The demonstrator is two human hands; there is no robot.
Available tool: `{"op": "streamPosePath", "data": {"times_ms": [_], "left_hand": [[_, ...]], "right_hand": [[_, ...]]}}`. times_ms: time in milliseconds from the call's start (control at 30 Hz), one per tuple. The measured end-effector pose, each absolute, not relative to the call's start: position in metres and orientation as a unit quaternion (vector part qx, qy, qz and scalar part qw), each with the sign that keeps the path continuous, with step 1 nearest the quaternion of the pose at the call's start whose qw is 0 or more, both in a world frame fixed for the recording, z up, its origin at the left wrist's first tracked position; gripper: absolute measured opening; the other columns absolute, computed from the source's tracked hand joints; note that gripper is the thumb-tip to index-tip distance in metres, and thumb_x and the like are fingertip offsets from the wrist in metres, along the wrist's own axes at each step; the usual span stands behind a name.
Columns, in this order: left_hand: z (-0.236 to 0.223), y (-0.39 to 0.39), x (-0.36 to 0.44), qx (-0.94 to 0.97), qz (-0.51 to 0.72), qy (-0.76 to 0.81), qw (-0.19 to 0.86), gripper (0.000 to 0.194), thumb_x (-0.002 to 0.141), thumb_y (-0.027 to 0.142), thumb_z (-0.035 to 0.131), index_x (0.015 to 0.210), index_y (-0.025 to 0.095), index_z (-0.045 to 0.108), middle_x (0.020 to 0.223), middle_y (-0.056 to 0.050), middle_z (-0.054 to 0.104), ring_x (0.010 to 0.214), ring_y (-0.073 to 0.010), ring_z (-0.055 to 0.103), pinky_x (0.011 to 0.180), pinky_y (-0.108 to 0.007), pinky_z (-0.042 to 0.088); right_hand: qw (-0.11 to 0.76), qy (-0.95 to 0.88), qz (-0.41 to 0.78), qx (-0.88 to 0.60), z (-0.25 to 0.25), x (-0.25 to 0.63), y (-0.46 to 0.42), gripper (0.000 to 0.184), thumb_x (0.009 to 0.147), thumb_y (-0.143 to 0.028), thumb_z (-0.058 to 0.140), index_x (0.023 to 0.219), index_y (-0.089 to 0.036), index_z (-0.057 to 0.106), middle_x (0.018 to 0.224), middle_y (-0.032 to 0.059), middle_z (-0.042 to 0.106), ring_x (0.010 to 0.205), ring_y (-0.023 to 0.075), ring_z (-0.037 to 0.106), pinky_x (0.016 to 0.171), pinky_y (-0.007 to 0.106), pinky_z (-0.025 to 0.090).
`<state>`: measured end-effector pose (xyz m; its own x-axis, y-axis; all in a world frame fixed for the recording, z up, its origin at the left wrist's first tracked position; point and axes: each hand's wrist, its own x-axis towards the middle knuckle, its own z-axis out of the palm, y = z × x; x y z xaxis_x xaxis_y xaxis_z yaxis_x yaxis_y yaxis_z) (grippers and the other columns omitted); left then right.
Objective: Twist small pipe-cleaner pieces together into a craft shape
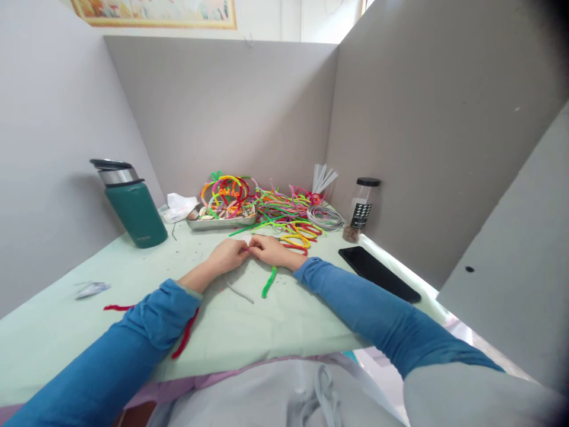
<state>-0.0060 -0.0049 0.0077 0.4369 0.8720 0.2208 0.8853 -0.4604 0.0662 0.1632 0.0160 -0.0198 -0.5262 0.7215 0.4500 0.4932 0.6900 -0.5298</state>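
Observation:
My left hand and my right hand meet over the middle of the table, fingertips pinched together. A tiny reddish bit shows between them, too small to name. Below my left hand lies a thin grey wire; whether its upper end reaches the fingers is unclear. A short green pipe cleaner rests just below my right wrist. Under my left forearm, a red pipe cleaner pokes out, partly hidden. Beyond my right hand are yellow and red pipe cleaners bent into loops.
At the back stand a metal tray with colourful pipe-cleaner rings, a pipe-cleaner pile and a wire coil. A green bottle and tissue are left; a clear jar and black phone right. Grey partitions enclose the table.

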Motion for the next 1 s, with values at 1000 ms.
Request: {"op": "streamPosePath", "data": {"times_ms": [1000], "left_hand": [[0.0057, -0.0032, -0.0082, -0.846, -0.131, -0.516, 0.026, 0.025, 0.084, 0.033, 0.044, 0.081, 0.019, 0.065, 0.074, -0.005, 0.068, 0.068, -0.0168, 0.058, 0.058, -0.025, 0.033]], "right_hand": [[0.349, -0.847, 0.175, -0.359, -0.0275, 0.1623, 0.0234, 0.006, 0.08, -0.02, 0.05, 0.079, -0.017, 0.056, 0.069, -0.0021, 0.057, 0.064, 0.011, 0.048, 0.061, 0.022, 0.032]]}}
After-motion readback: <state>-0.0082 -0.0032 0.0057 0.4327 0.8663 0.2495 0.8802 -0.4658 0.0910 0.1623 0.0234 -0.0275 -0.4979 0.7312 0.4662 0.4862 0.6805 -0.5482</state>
